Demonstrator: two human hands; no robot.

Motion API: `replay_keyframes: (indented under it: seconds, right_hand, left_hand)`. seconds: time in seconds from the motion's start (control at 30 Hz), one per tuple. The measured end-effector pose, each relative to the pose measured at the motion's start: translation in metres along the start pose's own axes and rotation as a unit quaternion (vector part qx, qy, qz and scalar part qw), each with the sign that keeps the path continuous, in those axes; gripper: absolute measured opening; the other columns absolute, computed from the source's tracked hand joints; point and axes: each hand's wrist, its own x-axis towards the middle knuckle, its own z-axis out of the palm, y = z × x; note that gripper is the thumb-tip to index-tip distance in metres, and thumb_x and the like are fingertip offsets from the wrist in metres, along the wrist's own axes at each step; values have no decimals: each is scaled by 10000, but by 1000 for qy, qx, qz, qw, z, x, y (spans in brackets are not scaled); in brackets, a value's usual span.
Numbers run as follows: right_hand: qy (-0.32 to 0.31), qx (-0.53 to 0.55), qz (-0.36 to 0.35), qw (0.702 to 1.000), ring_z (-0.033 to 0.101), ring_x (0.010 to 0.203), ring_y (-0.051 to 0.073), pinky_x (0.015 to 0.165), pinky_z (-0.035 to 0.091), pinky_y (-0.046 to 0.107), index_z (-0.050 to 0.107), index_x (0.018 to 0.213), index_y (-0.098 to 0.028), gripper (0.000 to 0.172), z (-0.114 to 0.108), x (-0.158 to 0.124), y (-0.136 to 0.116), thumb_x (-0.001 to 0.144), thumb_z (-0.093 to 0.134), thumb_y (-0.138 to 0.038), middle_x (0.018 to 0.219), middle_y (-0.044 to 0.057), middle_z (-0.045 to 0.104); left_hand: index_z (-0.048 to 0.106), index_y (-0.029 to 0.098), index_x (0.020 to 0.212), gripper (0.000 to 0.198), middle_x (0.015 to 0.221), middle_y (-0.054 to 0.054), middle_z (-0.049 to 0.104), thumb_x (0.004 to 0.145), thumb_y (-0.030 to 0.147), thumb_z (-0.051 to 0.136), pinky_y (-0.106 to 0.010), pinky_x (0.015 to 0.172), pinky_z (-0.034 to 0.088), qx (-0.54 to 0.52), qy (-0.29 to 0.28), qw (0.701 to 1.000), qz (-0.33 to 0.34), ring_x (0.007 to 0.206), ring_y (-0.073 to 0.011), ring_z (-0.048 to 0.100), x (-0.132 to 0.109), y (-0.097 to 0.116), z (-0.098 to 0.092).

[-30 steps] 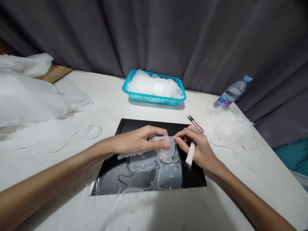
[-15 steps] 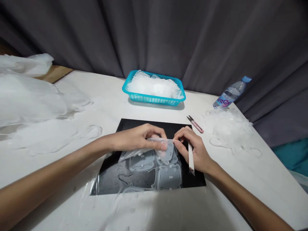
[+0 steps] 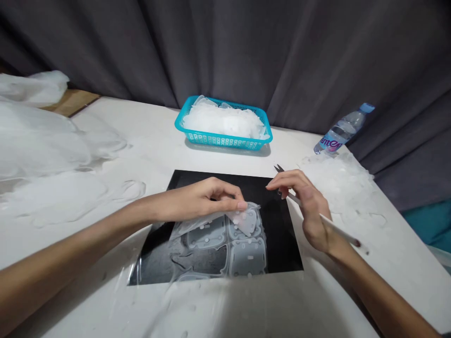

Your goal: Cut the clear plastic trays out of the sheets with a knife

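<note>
My left hand (image 3: 218,197) is closed, thumb against fingers, pinching the lifted edge of a translucent plastic sheet (image 3: 207,233) with rounded cut-out shapes. A small pale flap (image 3: 245,220) of it hangs below the thumb. Beneath lies a black mat (image 3: 285,234). To the right, my right hand (image 3: 310,206) is raised over the mat's right edge, apart from the sheet. It holds a slim white pen-like tool (image 3: 340,230) that slants through the hand; its exact kind is unclear. Behind those fingers, thread snips (image 3: 279,168) are mostly hidden.
A turquoise basket (image 3: 225,141) full of translucent pieces stands at the back, near a grey curtain (image 3: 225,51). Plastic scraps (image 3: 341,183) are heaped at right beside a water bottle (image 3: 343,131). More translucent sheets (image 3: 45,150) cover the table's left side.
My right hand has let go of the sheet's edge and moved right and up, its tool swinging from nearly upright to slanted. My left hand stays pinching the sheet. The view has shifted slightly.
</note>
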Motion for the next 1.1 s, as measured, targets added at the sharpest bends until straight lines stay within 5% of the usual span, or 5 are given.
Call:
replay_keyframes:
  seconds: [0.2,0.3,0.43,0.8,1.1]
  right_hand:
    - [-50,58,50,996,700,941,265,995,532,474,792,1204,-310,973,-21,0,-6,919,59,-884,1034,81,743]
    - [-89,122,118,981,743,775,230,834,613,419,819,1081,-268,662,-26,2,-13,1011,387,-765,882,68,766]
    - [-116,155,170,966,758,745,194,707,636,331,794,965,-248,152,-23,3,-20,900,835,-379,1025,57,778]
    - [-218,287,231,904,752,821,147,782,651,309,787,925,-207,117,-8,0,-14,869,861,-278,1291,88,722]
    - [-232,323,295,869,788,770,179,733,659,308,761,944,-193,209,-3,4,-11,853,875,-344,957,61,811]
  left_hand:
    - [762,209,1036,413,853,-8,669,1065,543,521,-245,678,419,53,-2,999,-11,779,-163,581,-7,4,1]
    - [760,213,1024,395,894,-15,716,1068,530,529,-241,693,440,69,-5,998,-3,795,-167,625,-9,5,3]
    - [766,228,1058,235,1010,-18,794,1014,441,678,-230,793,483,42,-8,998,44,919,-182,715,-7,4,6]
    - [793,236,978,235,906,0,799,1003,445,687,-216,704,474,83,26,994,70,761,-153,707,-11,9,11]
    - [783,248,1009,283,961,-9,797,1036,482,627,-215,743,485,105,16,992,67,833,-172,721,-12,9,13]
